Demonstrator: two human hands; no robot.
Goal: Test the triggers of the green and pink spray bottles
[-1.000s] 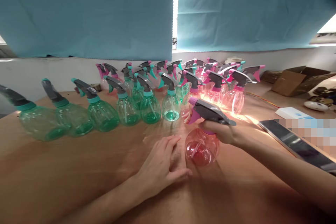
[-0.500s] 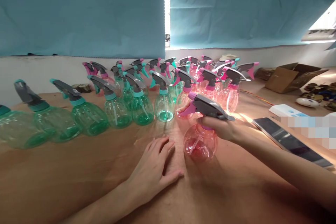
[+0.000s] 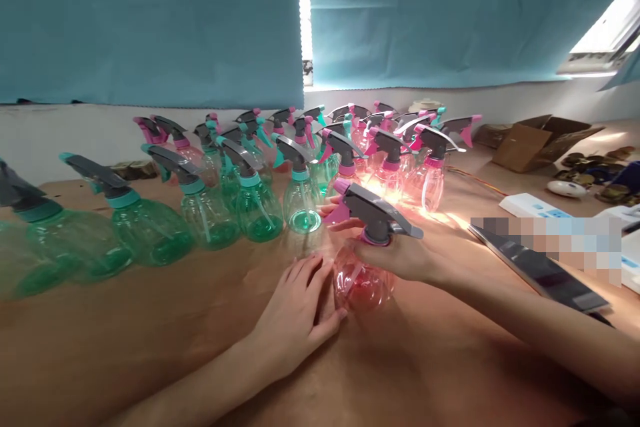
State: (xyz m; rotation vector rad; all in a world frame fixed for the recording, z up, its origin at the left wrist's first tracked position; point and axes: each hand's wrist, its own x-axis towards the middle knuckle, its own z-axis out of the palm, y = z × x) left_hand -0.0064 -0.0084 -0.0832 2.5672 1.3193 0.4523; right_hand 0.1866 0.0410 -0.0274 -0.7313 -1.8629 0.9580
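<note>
A pink see-through spray bottle with a grey and pink trigger head stands in front of me, close to upright. Around its neck, just under the trigger head, is my right hand, its thumb across the front and its fingers reaching out past the far side. My left hand lies palm down on the table, fingers stretched and thumb apart, close against the bottle's left side. Whether its fingertips touch the bottle I cannot tell. Behind the hands stand a green spray bottle and a clear-green spray bottle.
Several green and pink spray bottles stand in rows toward the wall. At right lie a phone, a white power strip and a white mouse. An open cardboard box sits farther back on the wooden table.
My right hand and the pink bottle have shifted left and down, right beside my left hand. The right fingers reach out more. The view has turned slightly right.
</note>
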